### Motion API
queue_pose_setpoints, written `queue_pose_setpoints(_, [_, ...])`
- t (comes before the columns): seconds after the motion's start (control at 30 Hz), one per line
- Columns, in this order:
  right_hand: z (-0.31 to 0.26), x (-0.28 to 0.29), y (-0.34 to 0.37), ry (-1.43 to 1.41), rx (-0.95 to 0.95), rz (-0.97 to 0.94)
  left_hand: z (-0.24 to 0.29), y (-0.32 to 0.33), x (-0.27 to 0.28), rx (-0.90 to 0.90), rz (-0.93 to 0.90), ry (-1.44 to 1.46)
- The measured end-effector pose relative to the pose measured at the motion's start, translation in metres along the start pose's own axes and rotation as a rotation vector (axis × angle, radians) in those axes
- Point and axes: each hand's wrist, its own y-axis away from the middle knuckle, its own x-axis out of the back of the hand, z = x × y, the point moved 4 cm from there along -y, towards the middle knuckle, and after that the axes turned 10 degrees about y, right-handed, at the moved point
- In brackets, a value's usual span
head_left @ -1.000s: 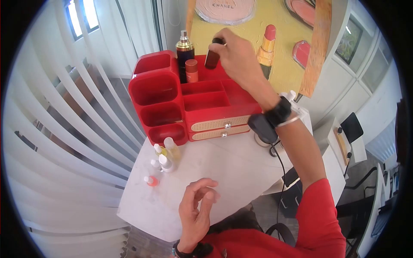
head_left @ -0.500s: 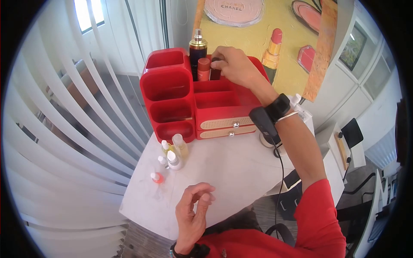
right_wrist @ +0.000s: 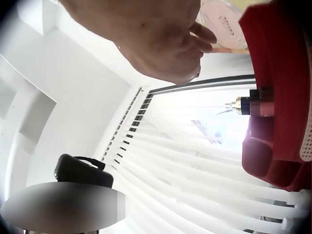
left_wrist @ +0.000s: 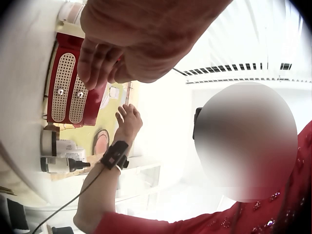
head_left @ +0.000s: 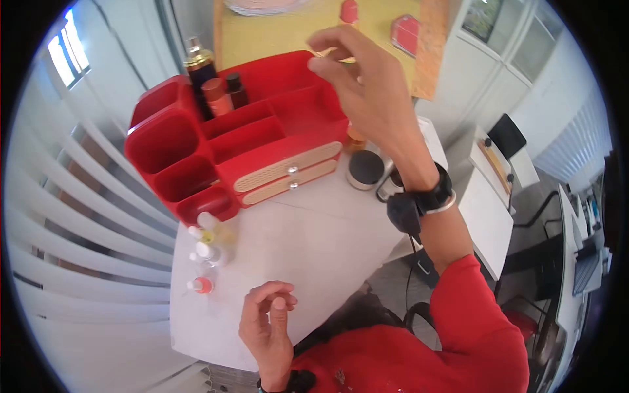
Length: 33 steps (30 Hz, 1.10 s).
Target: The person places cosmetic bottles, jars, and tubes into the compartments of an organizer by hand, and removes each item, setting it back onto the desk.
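Observation:
My right hand [head_left: 373, 85] is raised over the right end of the red organizer [head_left: 288, 124], thumb and fingers apart, holding nothing. At the organizer's back left, a dark bottle with a black cap [head_left: 236, 90] stands beside a coral-coloured tube [head_left: 217, 96] and a tall navy spray bottle with a gold collar [head_left: 200, 69]. That spray bottle also shows in the right wrist view, below the hand [right_wrist: 156, 39]. My left hand [head_left: 267, 321] hovers over the table's front edge, fingers loosely bent and holding nothing. The left wrist view shows this hand [left_wrist: 131, 39] large, partly covering the organizer's drawers [left_wrist: 70, 87].
Several small bottles [head_left: 208, 252] stand at the table's left, with an orange one [head_left: 202, 285] nearest me. A dark-lidded jar [head_left: 365, 169] sits right of the drawers. Behind the organizer is a yellow painting [head_left: 262, 33]; vertical blinds [head_left: 98, 216] hang to the left.
My right hand set the dark bottle upright beside the coral tube, let go and moved off to the right. The left hand has kept its pose. The head view has shifted.

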Motion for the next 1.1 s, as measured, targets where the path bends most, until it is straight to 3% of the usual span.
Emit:
queue_pose_setpoints(0.1, [0.014, 0.044, 0.035, 0.024, -0.135, 0.066, 0.001, -0.001, -0.011, -0.007, -0.006, -0.029])
queue_pose_setpoints(0.2, [0.037, 0.071, 0.067, 0.253, -0.237, 0.009, 0.002, -0.002, -0.023, -0.012, -0.029, -0.031])
queue_pose_setpoints(0.5, [0.067, 0.091, 0.148, 0.415, -0.267, -0.135, -0.012, -0.003, -0.050, 0.042, -0.089, -0.043])
queue_pose_setpoints(0.6, [0.067, 0.089, 0.152, 0.318, -0.398, -0.140, -0.015, -0.005, -0.058, 0.048, -0.127, -0.049])
queue_pose_setpoints(0.8, [0.074, 0.079, 0.164, 0.198, -0.396, -0.068, -0.021, -0.006, -0.067, 0.074, -0.157, -0.048])
queue_pose_setpoints(1.1, [0.085, 0.084, 0.179, 0.127, -0.449, -0.129, -0.021, -0.010, -0.082, 0.083, -0.224, -0.078])
